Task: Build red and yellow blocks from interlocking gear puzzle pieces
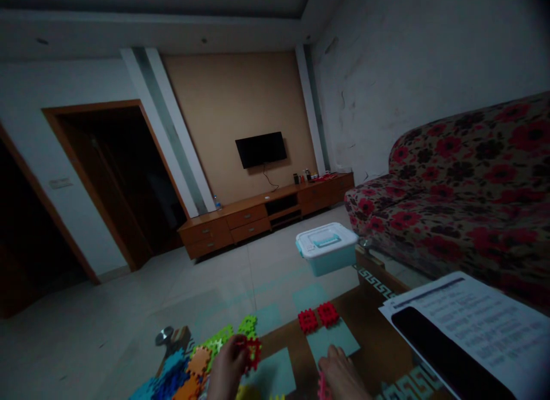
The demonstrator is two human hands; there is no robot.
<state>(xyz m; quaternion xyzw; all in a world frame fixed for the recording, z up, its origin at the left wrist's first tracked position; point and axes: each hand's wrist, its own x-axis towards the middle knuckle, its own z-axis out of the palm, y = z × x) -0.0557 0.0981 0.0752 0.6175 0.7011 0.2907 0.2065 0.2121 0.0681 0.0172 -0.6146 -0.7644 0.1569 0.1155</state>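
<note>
My left hand [227, 370] grips a red interlocking plastic piece [253, 353] at its fingertips, just right of a heap of multicoloured interlocking pieces [189, 368]. Green, orange and blue pieces show in that heap, and its lower part runs out of the frame. My right hand [339, 378] rests low on a pale teal square mat [333, 341], beside a pink piece [322, 387] cut off by the frame's bottom edge. Two red pieces [318, 317] lie side by side beyond my right fingers. I cannot tell whether my right hand holds the pink piece.
A white-lidded pale blue plastic box [326, 249] stands at the far edge of the glass-topped table [378, 308]. Printed papers [472, 325] and a black flat object [442, 354] lie at right. A floral sofa [468, 182] runs along the right; a tiled floor lies left.
</note>
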